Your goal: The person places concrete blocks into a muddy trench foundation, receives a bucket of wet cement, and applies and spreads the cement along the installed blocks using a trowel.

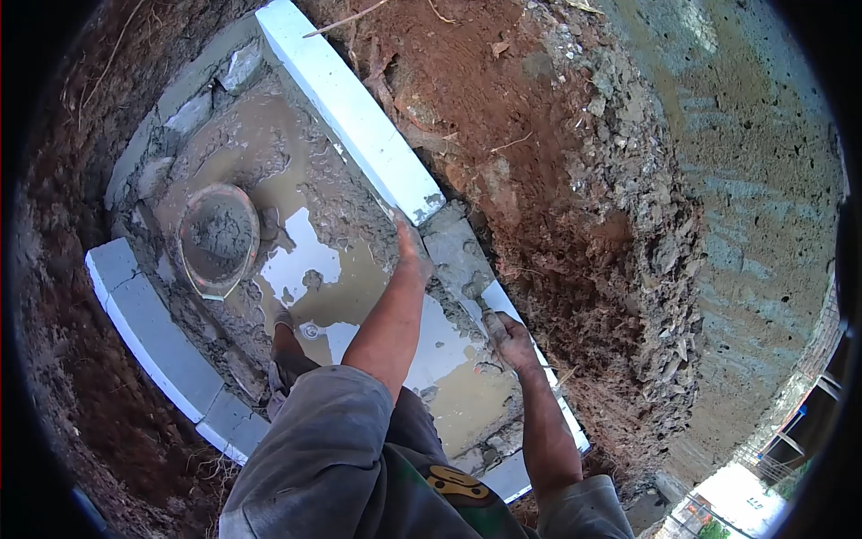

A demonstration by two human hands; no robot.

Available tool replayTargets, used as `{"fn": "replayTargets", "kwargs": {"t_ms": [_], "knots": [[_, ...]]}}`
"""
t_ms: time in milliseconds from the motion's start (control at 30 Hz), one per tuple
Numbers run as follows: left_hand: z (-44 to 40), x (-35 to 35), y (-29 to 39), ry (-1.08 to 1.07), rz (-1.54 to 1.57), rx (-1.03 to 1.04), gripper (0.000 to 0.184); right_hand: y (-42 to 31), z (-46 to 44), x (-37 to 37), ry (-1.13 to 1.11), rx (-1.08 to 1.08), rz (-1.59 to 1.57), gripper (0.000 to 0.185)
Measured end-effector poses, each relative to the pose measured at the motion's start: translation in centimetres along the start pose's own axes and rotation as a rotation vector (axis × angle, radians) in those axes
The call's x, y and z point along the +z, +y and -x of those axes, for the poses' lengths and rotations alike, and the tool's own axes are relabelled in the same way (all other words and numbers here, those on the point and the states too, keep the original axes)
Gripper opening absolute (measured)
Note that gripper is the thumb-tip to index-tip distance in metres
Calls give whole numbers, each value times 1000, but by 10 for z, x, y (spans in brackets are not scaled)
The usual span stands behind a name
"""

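My left hand (409,250) lies against the inner side of the wall, its fingers stretched out beside the end of a long white block (359,117). Adjoining that end is a grey block (456,256), smeared with wet mortar. At the far end of the grey block, my right hand (512,343) is closed over its edge, with muddy fingertips. Part of the right hand's grip is hidden. A further white block (561,404) continues the row under my right forearm.
Muddy water (350,287) fills the pit floor around my feet. A round bucket or basin (218,238) holding grey mortar stands at the left. Another row of white blocks (162,328) curves along the left side. Reddish soil (512,117) banks up beyond the wall.
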State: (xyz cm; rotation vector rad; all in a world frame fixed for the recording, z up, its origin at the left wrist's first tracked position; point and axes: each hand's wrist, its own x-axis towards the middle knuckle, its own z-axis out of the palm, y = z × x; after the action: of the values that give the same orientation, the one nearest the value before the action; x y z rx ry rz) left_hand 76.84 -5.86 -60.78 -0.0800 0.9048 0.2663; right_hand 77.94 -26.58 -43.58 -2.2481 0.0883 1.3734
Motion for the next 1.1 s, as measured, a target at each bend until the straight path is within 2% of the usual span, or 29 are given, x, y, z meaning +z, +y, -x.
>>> {"fn": "replayTargets", "kwargs": {"t_ms": [67, 100, 267, 300, 433, 533, 600, 767, 867, 933, 1100], "knots": [[-6, -4, -3, -17, 14, 22, 87, -4, 15, -4, 51, 34, 61, 39], [-6, -5, -7, 17, 3, 26, 87, 5, 15, -3, 119, -36, 175, 40], [-21, -15, -3, 92, -121, 130, 90, 3, 67, -2, 173, 30, -21, 43], [-14, -10, 9, 105, -104, 169, 84, 8, 78, -3, 186, 50, -63, 43], [63, 19, 65, 202, -12, 133, 82, 30, 98, 10, 229, 87, -98, 43], [72, -14, 88, 268, -118, 223, 81, 55, 90, 30, 145, 79, -69, 47], [78, -47, 99, 295, -168, 265, 84, 40, 93, 47, 169, 159, -169, 47], [113, -72, 121, 459, -270, 246, 72, 19, 73, 66, 145, 227, -297, 43], [111, -100, 124, 474, -299, 211, 69, 16, 53, 70, 144, 120, -351, 42], [117, -109, 125, 464, -349, 160, 68, -5, 48, 70, 149, 136, -377, 35], [131, -101, 138, 428, -458, 226, 71, 5, 33, 67, 104, -14, -456, 34]]}}
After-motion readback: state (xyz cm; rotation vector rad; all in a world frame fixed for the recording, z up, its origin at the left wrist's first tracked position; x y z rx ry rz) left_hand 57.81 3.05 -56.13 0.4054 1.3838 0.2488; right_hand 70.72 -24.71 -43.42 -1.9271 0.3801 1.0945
